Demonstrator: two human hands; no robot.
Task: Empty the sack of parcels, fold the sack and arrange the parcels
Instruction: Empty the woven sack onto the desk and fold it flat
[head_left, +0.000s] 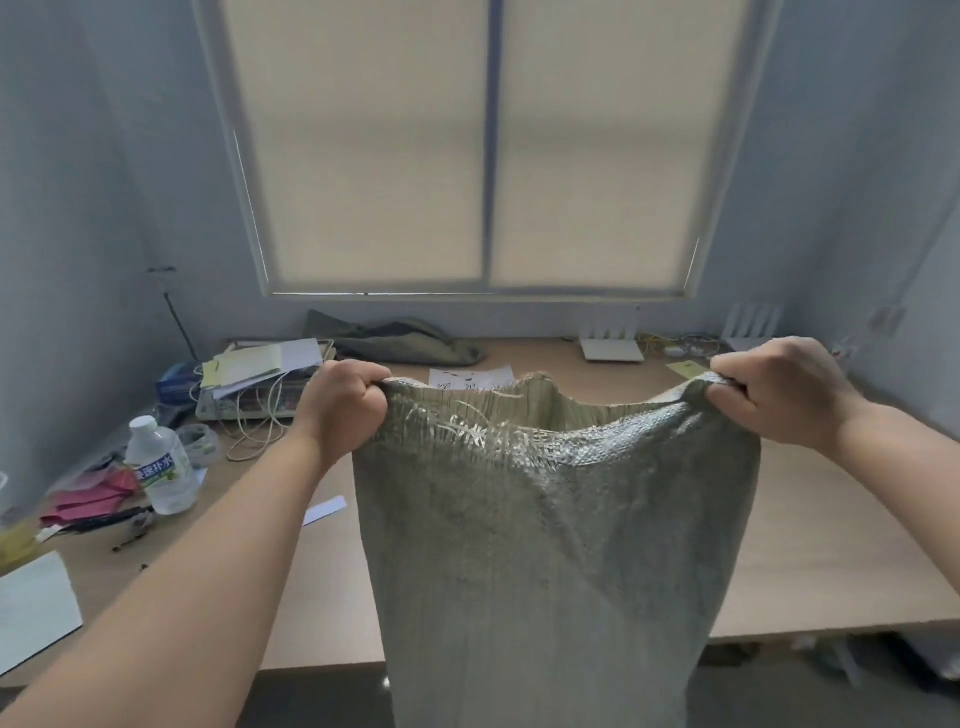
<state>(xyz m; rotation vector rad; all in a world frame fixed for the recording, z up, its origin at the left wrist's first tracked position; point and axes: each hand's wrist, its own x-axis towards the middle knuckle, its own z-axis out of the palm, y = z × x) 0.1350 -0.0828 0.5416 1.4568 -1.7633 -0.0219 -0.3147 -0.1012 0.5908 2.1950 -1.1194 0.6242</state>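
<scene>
- Left hand (345, 402) and right hand (779, 395) each bunch a top corner of the sack (550, 519) in a closed fist.
- The sack hangs straight below both grips with its long axis vertical, both hands equally near it, in front of the table (831, 545) edge.

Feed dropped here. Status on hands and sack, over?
Gripping: left hand, right hand, each on a top corner of the sack. Sack hangs past the desk edge. A water bottle stands clear at left.
</scene>
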